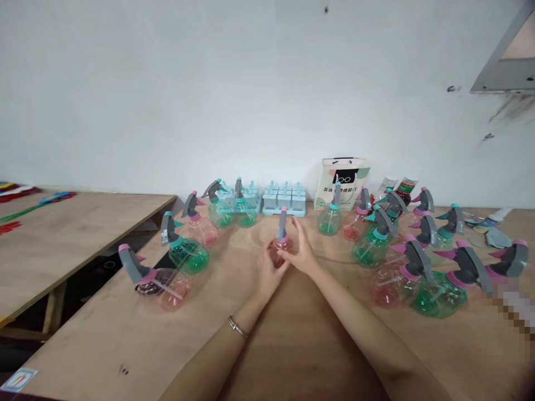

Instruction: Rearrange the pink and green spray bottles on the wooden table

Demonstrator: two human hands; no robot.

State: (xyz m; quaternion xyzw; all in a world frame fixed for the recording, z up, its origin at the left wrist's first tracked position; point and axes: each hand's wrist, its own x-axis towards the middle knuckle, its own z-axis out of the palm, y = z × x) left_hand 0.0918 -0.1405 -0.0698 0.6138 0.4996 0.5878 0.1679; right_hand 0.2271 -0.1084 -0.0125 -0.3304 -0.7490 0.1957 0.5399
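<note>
A small pink spray bottle (279, 245) with a grey trigger head stands upright in the middle of the wooden table (301, 334). My left hand (267, 274) cups its body from the left and front, with a bracelet on that wrist. My right hand (301, 249) rests against the bottle's right side near the pink collar, fingers curved round it. Both hands hold the bottle between them.
Several green and pink spray bottles stand at the left (186, 248) and in a denser group at the right (434, 278). Pale blue moulded trays (284, 199) and a printed carton (343, 181) sit by the wall. A second table (62, 234) stands to the left across a gap.
</note>
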